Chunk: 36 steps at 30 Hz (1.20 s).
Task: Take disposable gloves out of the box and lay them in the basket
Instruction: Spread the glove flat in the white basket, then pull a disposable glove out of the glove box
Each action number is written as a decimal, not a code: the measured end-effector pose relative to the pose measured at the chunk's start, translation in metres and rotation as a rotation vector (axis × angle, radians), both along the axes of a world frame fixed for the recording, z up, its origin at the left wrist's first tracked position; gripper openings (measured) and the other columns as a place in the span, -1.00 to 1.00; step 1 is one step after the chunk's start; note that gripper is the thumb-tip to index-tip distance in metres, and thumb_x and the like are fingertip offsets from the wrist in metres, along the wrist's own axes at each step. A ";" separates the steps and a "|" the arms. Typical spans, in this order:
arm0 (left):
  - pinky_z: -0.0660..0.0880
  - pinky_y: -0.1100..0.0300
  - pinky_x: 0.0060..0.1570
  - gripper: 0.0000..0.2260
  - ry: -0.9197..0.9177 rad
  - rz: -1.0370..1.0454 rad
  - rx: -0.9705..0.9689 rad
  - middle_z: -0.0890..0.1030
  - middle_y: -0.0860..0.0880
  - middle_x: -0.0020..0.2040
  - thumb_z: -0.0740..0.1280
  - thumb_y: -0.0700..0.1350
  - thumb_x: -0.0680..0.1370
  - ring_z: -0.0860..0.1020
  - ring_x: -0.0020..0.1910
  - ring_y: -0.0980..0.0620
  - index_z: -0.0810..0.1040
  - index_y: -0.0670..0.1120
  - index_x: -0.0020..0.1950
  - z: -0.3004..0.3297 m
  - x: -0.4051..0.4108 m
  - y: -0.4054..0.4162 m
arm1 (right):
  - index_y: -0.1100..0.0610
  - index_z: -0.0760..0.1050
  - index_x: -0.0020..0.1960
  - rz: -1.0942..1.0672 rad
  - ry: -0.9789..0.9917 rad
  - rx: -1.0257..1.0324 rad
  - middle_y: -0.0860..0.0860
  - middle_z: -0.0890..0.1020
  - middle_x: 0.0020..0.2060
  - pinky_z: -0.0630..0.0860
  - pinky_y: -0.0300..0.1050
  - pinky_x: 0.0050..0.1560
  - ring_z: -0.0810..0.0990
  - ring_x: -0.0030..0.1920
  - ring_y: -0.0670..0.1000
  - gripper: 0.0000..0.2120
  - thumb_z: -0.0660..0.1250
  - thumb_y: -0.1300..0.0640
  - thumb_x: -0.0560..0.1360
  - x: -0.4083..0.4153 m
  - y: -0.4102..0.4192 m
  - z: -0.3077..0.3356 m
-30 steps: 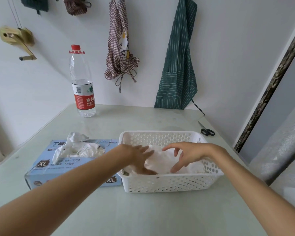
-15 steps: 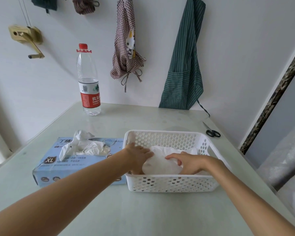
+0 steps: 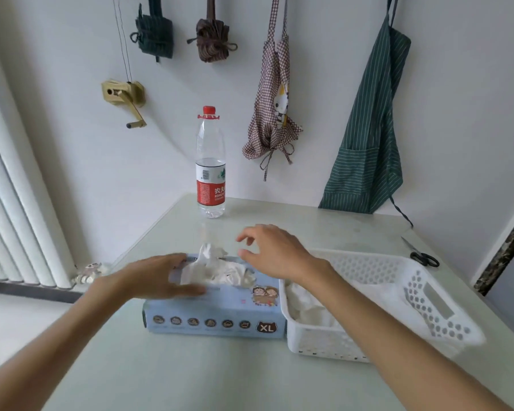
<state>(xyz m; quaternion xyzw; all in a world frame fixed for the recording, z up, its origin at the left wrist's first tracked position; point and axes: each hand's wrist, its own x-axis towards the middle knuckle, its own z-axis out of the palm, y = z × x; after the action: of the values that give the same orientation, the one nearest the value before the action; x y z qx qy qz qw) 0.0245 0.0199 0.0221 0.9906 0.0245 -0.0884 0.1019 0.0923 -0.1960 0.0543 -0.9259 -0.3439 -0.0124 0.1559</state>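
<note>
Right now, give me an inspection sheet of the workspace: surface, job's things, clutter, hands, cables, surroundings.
Surface: pale green table, bare at the front.
Job's things: blue glove box lies beside the white basket; gloves bunch out of its top opening; white gloves in the basket.
Clutter: water bottle upright at the back; scissors at the far right edge.
Hands: left hand flat on the box top, no grip; right hand open above the bunched gloves, holding nothing.
Cables: thin cords run up from a wall crank.
Surroundings: two aprons and two folded umbrellas hang on the wall.
</note>
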 end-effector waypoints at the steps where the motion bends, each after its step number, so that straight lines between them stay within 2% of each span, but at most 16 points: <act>1: 0.17 0.12 0.45 0.08 0.001 -0.023 -0.048 0.25 0.13 0.49 0.03 0.66 0.12 0.24 0.47 0.09 0.17 0.09 0.51 -0.008 -0.003 0.006 | 0.02 0.34 0.41 0.026 -0.021 -0.028 -0.01 0.46 0.31 0.38 -0.03 0.19 0.39 0.31 0.03 -0.57 0.23 -0.06 0.57 0.002 0.021 -0.006; 3: 0.07 0.11 0.49 0.15 -0.024 -0.017 -0.073 0.15 0.12 0.54 -0.01 0.68 0.08 0.12 0.51 0.10 0.10 0.07 0.54 -0.019 -0.005 0.011 | 0.03 0.18 0.50 0.061 -0.012 -0.100 0.00 0.31 0.45 0.31 0.04 0.31 0.25 0.42 0.07 -0.42 0.24 -0.10 0.56 0.008 0.049 -0.019; 5: 0.09 0.09 0.48 0.19 -0.028 0.010 -0.076 0.14 0.12 0.54 0.02 0.68 0.04 0.12 0.51 0.09 0.09 0.07 0.55 -0.022 -0.002 0.014 | 0.03 0.28 0.46 0.088 0.027 -0.104 0.00 0.35 0.43 0.30 0.02 0.28 0.27 0.40 0.07 -0.43 0.30 -0.11 0.51 0.014 0.063 -0.031; 7: 0.23 0.11 0.39 0.03 -0.016 0.017 -0.071 0.28 0.14 0.48 0.16 0.60 0.15 0.26 0.45 0.07 0.19 0.09 0.50 -0.019 0.003 0.014 | 0.08 0.55 0.19 0.087 0.017 -0.032 0.02 0.56 0.17 0.38 -0.08 0.03 0.45 0.20 0.07 -0.64 0.37 -0.08 0.48 0.018 0.062 -0.036; 9: 0.36 0.13 0.26 -0.16 -0.018 0.018 -0.093 0.43 0.18 0.33 0.26 0.53 0.22 0.41 0.31 0.08 0.32 0.16 0.40 -0.017 0.006 0.015 | 0.09 0.60 -0.08 0.076 0.016 0.036 -0.03 0.59 -0.20 0.32 -0.15 -0.26 0.52 -0.14 0.01 -0.80 0.40 -0.04 0.47 0.020 0.055 -0.034; 11: 0.38 0.09 0.23 -0.10 0.008 0.014 -0.093 0.46 0.20 0.27 0.22 0.60 0.13 0.45 0.27 0.07 0.35 0.16 0.36 -0.014 0.008 0.014 | 0.12 0.61 -0.16 0.054 0.055 0.188 -0.08 0.56 -0.33 0.33 -0.16 -0.29 0.46 -0.31 -0.09 -0.81 0.42 -0.01 0.47 0.021 0.041 -0.023; 14: 0.34 0.06 0.31 -0.14 0.051 0.050 -0.054 0.40 0.10 0.36 0.30 0.47 0.27 0.41 0.33 0.01 0.29 0.02 0.43 -0.014 0.009 0.013 | 0.09 0.67 -0.09 -0.019 0.088 0.484 -0.01 0.68 -0.25 0.50 -0.04 -0.14 0.57 -0.25 -0.02 -0.85 0.45 0.02 0.44 0.021 0.023 0.001; 17: 0.30 0.05 0.35 -0.15 0.066 0.051 -0.054 0.34 0.05 0.43 0.31 0.41 0.33 0.36 0.37 0.00 0.23 -0.02 0.47 -0.009 0.007 0.008 | 0.14 0.66 -0.05 0.006 0.149 0.504 0.05 0.70 -0.18 0.55 -0.04 -0.04 0.64 -0.16 0.04 -0.87 0.45 0.10 0.46 0.017 0.009 0.019; 20: 0.15 0.05 0.45 0.05 0.108 0.047 -0.041 0.15 0.05 0.54 0.20 0.53 0.22 0.18 0.49 0.01 0.07 -0.04 0.54 -0.010 0.003 0.010 | 0.11 0.64 -0.08 -0.043 0.155 0.791 0.06 0.70 -0.18 0.57 -0.13 -0.11 0.63 -0.19 -0.01 -0.95 0.41 0.15 0.49 0.016 -0.001 0.039; 22: 0.04 0.04 0.49 0.17 0.095 0.026 -0.064 -0.02 0.02 0.58 0.12 0.57 0.12 0.05 0.54 0.00 -0.08 -0.03 0.57 -0.012 0.001 0.011 | 0.13 0.63 -0.04 -0.004 0.268 0.716 0.10 0.70 -0.14 0.59 -0.26 -0.18 0.64 -0.20 -0.05 -0.93 0.40 0.17 0.50 0.013 -0.006 0.045; 24: 0.00 0.03 0.50 0.09 -0.010 0.021 -0.241 -0.13 0.01 0.58 0.21 0.48 0.21 -0.02 0.55 -0.01 -0.16 0.01 0.56 -0.011 -0.002 0.007 | 0.12 0.62 -0.03 0.021 0.331 0.638 0.08 0.70 -0.14 0.58 -0.29 -0.19 0.64 -0.19 -0.09 -0.93 0.37 0.18 0.51 0.010 -0.011 0.044; 27: 0.07 0.15 0.44 0.03 -0.183 -0.056 -0.594 0.02 0.08 0.56 0.31 0.43 0.24 0.06 0.52 0.09 -0.05 0.07 0.56 0.000 -0.002 -0.010 | 0.08 0.59 -0.03 -0.007 0.449 0.765 0.01 0.69 -0.15 0.61 -0.24 -0.11 0.66 -0.16 -0.11 -0.92 0.31 0.16 0.55 0.004 -0.023 0.043; 29: 0.18 0.13 0.44 0.01 -0.184 -0.139 -0.709 0.20 0.11 0.52 0.35 0.45 0.21 0.21 0.47 0.12 0.09 0.08 0.54 0.009 0.001 -0.025 | 0.10 0.57 0.05 -0.036 0.574 0.868 0.02 0.67 -0.09 0.60 -0.22 -0.09 0.66 -0.11 -0.07 -0.87 0.27 0.14 0.57 0.001 -0.032 0.041; 31: 0.35 0.07 0.38 -0.16 -0.144 -0.222 -0.795 0.41 0.10 0.41 0.44 0.32 0.29 0.39 0.37 0.14 0.24 0.08 0.49 0.014 0.004 -0.037 | 0.12 0.55 0.09 -0.038 0.707 0.997 0.01 0.66 -0.11 0.58 -0.23 -0.14 0.65 -0.15 -0.07 -0.84 0.24 0.13 0.58 -0.004 -0.041 0.039; 33: 0.47 0.12 0.26 -0.36 -0.092 -0.283 -0.831 0.53 0.08 0.29 0.49 0.06 0.40 0.52 0.24 0.14 0.34 0.08 0.43 0.018 0.007 -0.048 | 0.12 0.55 0.06 -0.026 0.824 1.132 -0.02 0.65 -0.18 0.57 -0.26 -0.20 0.62 -0.23 -0.10 -0.85 0.24 0.14 0.56 -0.010 -0.051 0.036; 36: 0.53 0.19 0.15 -0.42 -0.074 -0.325 -0.832 0.59 0.06 0.20 0.51 -0.11 0.42 0.59 0.12 0.11 0.39 0.10 0.38 0.021 0.009 -0.064 | 0.13 0.56 -0.02 0.004 0.946 1.219 -0.01 0.61 -0.24 0.52 -0.27 -0.24 0.57 -0.24 -0.07 -0.81 0.28 0.06 0.45 -0.016 -0.069 0.034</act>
<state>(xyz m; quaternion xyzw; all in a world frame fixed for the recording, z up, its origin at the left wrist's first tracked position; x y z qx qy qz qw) 0.0332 -0.0438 0.0426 0.8588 -0.1726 -0.0702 0.4772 0.0759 -0.2655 0.0880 -0.5824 -0.1748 0.1979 0.7688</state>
